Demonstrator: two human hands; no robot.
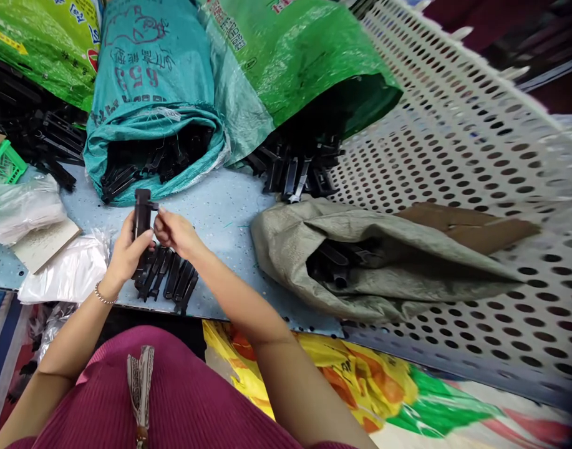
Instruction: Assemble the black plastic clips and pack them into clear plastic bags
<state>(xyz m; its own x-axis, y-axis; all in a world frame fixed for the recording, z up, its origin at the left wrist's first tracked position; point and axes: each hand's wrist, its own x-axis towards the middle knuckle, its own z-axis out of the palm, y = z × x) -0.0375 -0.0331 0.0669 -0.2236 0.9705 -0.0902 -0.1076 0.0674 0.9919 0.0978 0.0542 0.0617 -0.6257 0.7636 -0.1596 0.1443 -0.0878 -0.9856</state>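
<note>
Your left hand [126,249] has the black part [142,215] pinched, nearer you than the teal sack [150,75]!
Long axis points sackward; your right hand [176,232] is nearest the small side piece [153,206], fingers curled. Is that grip pinching? I can't tell. The part's lower end hides behind your left fingers.

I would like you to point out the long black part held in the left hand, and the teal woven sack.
Long black part [142,216], head view: its body, above the thumb.
Teal woven sack [151,78], head view: its printed side.
</note>
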